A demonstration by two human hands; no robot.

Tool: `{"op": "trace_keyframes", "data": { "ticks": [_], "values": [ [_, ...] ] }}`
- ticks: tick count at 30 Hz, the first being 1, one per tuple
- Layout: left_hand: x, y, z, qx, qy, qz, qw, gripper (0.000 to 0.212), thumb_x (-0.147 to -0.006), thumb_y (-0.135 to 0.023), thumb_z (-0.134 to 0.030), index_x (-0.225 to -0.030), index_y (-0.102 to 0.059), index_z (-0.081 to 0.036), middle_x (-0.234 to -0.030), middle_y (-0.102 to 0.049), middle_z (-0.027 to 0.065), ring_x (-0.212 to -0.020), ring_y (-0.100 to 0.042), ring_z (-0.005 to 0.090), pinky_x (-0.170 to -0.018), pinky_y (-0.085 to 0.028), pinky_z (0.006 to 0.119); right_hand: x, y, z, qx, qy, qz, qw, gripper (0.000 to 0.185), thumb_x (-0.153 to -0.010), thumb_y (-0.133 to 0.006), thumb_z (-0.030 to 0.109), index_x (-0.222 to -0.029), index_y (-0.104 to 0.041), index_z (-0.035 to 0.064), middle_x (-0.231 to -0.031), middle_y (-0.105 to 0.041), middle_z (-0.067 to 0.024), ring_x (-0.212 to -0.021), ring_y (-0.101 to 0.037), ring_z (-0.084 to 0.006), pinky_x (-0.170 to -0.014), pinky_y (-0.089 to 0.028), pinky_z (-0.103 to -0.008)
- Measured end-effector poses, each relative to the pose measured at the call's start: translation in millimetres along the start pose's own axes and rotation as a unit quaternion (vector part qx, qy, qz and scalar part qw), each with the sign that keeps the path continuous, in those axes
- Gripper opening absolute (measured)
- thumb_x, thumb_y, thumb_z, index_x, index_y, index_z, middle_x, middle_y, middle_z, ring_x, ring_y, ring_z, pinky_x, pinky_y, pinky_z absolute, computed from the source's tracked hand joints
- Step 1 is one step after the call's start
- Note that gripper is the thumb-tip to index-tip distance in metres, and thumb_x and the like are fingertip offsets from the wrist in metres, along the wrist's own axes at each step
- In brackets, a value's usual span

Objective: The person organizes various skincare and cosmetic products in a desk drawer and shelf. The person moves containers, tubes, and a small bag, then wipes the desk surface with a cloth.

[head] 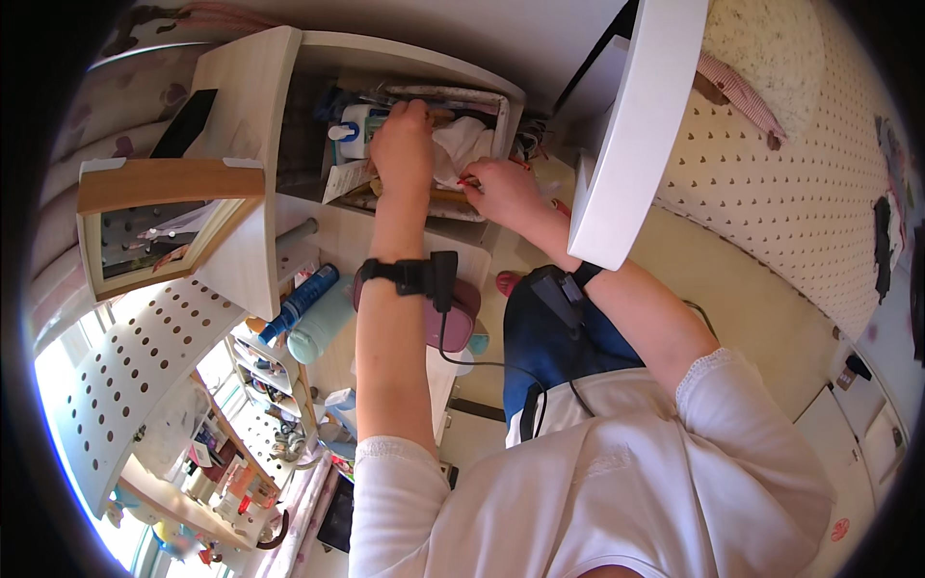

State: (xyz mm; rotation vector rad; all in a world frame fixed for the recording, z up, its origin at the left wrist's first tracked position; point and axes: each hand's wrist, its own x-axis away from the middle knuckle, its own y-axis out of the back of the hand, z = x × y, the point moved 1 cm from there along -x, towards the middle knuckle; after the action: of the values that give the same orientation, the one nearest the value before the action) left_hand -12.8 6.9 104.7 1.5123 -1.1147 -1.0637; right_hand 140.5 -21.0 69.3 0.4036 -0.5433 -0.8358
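My left hand [406,141] reaches down into an open storage box [498,108] on a pale wooden shelf [405,45]. Its back faces me, and what its fingertips touch is hidden. Beside it in the box stands a white pump bottle [354,134] with a blue collar. A crumpled white cloth or bag [462,143] lies between my two hands. At the box's near right corner, my right hand [504,189] pinches a small red item [466,182], too small to name. A card with print [345,180] leans at the box's near left.
A white panel edge [643,137] rises close beside my right forearm. Cables [533,137] lie right of the shelf. Below are a blue bottle [300,303], a pale green bottle [321,336] and a mauve pouch [455,314]. A framed picture [170,180] stands at left.
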Motion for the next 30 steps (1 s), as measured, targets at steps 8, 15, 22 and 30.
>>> {"op": "trace_keyframes", "data": {
  "ticks": [8,15,22,30],
  "values": [
    [-25.0,-36.4,-11.4,0.023,-0.051,0.017,0.998,0.007,-0.078,-0.060,-0.011,-0.084,-0.061,-0.007,-0.088,-0.061,0.0127,-0.078,-0.062,0.0366,-0.064,-0.051,0.044,-0.5,1.6,-7.6,-0.046,0.009,-0.016,0.999,0.020,-0.079,-0.062,0.018,-0.094,-0.067,0.0049,-0.093,-0.063,-0.0131,-0.088,-0.060,-0.0334,-0.075,-0.049,-0.0412],
    [-20.5,-42.1,25.5,-0.045,0.004,0.053,0.998,0.010,-0.077,-0.063,-0.013,-0.085,-0.063,-0.007,-0.090,-0.063,0.0141,-0.079,-0.064,0.0357,-0.066,-0.052,0.043,-1.9,-1.8,-5.1,-0.042,-0.012,-0.012,0.999,0.020,-0.079,-0.062,0.020,-0.093,-0.066,0.0056,-0.092,-0.064,-0.0126,-0.086,-0.061,-0.0330,-0.074,-0.049,-0.0417],
    [-22.8,-51.8,21.0,-0.044,-0.009,0.057,0.997,0.005,-0.076,-0.060,-0.006,-0.078,-0.064,-0.004,-0.086,-0.063,0.0159,-0.077,-0.064,0.0366,-0.066,-0.053,0.043,-3.1,-5.9,-11.4,-0.057,-0.003,-0.032,0.998,0.020,-0.080,-0.062,0.020,-0.094,-0.067,0.0068,-0.091,-0.064,-0.0131,-0.086,-0.061,-0.0330,-0.074,-0.049,-0.0416],
    [-20.5,-52.9,37.8,-0.026,-0.016,0.025,0.999,0.017,-0.073,-0.066,-0.014,-0.090,-0.068,-0.008,-0.087,-0.066,0.0154,-0.082,-0.063,0.0358,-0.072,-0.050,0.044,-6.4,-10.8,-10.6,-0.133,-0.066,-0.033,0.988,0.022,-0.080,-0.063,0.020,-0.095,-0.065,0.0034,-0.089,-0.065,-0.0153,-0.081,-0.063,-0.0326,-0.072,-0.049,-0.0364]
  ]
}}
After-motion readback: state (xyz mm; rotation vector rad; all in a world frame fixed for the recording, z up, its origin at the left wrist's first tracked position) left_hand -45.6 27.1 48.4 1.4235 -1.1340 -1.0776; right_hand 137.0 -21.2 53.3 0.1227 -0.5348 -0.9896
